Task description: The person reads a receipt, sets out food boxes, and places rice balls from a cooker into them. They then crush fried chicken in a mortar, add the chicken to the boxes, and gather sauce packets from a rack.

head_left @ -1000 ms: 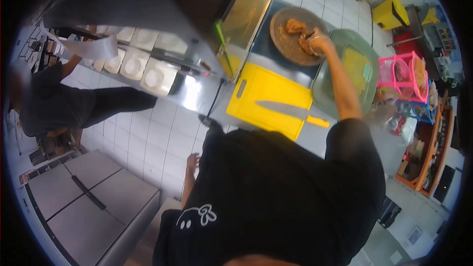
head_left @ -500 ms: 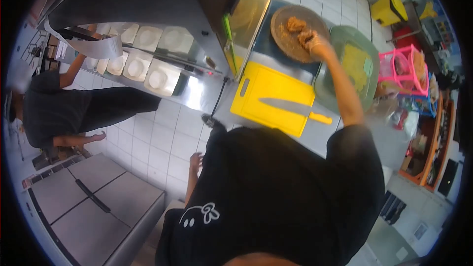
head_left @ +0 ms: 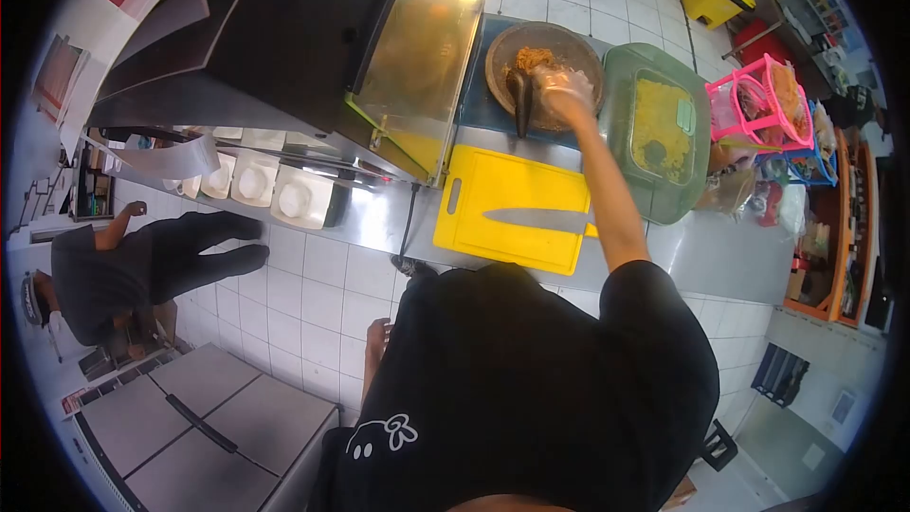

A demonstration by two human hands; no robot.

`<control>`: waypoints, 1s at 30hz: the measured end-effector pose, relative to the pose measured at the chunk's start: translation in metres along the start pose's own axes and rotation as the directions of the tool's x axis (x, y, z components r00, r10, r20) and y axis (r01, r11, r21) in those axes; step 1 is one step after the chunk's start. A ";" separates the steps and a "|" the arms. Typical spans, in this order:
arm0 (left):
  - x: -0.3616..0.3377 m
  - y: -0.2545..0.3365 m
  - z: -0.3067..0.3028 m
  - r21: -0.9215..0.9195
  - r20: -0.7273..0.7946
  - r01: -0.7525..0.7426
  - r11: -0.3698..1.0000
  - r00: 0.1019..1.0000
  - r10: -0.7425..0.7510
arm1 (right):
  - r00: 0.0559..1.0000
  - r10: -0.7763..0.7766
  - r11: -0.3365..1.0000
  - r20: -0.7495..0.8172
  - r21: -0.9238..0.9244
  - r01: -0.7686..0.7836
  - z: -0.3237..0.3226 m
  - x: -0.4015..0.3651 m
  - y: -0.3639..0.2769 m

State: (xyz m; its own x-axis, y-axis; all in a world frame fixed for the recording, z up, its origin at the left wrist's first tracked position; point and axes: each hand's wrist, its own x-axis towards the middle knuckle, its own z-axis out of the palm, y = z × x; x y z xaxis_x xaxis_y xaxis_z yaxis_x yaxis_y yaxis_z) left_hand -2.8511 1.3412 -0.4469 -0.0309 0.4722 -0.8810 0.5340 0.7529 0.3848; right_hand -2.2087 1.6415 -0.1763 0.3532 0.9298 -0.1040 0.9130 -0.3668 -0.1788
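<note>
My right hand (head_left: pixel 566 93), in a clear plastic glove, reaches into a round brown stone mortar (head_left: pixel 595 64). Its fingers are bent together, and blur hides what they hold. Just left of them a dark pestle (head_left: pixel 521 106) leans in the bowl, with its end at the near rim. Brown shredded or fried food (head_left: pixel 534 59) lies at the mortar's far side. My left hand (head_left: pixel 379 334) hangs low beside my body, fingers loosely apart, holding nothing. Nearer me than the mortar is a yellow cutting board (head_left: pixel 464 232) with a large knife (head_left: pixel 536 218) on it.
A lidded green tub (head_left: pixel 700 185) stands right of the mortar, followed by a pink basket (head_left: pixel 758 100) and plastic bags. Left, a glass-fronted cabinet (head_left: pixel 412 66) rises beside white containers (head_left: pixel 296 199). Another person (head_left: pixel 123 265) stands far left, behind a steel chest (head_left: pixel 204 427).
My right hand has shifted within the mortar, and the brown piece at its fingers no longer shows there. The pestle has come into sight. The other person's arm has lowered from the counter.
</note>
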 end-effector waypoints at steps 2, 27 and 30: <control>0.009 -0.008 -0.002 -0.361 -0.017 0.147 0.921 0.986 -0.164 | 0.991 0.115 0.975 0.068 0.185 -0.126 -0.005 0.024 0.046; -0.044 -0.047 0.003 -0.326 -0.050 0.074 0.942 0.994 -0.096 | 0.931 0.003 0.826 -0.365 0.525 0.204 0.086 0.059 0.079; -0.061 -0.047 -0.006 -0.302 -0.052 0.115 0.946 0.989 -0.137 | 0.873 0.475 0.164 -0.113 0.986 0.038 0.079 0.064 0.076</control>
State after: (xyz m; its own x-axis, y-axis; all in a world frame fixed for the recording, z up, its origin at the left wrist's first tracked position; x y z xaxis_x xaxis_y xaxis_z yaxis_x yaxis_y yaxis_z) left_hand -2.8797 1.2798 -0.4096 -0.1476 0.3879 -0.9098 0.2469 0.9052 0.3459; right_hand -2.1331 1.6704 -0.2735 0.7649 0.6409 -0.0651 -0.0378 -0.0562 -0.9977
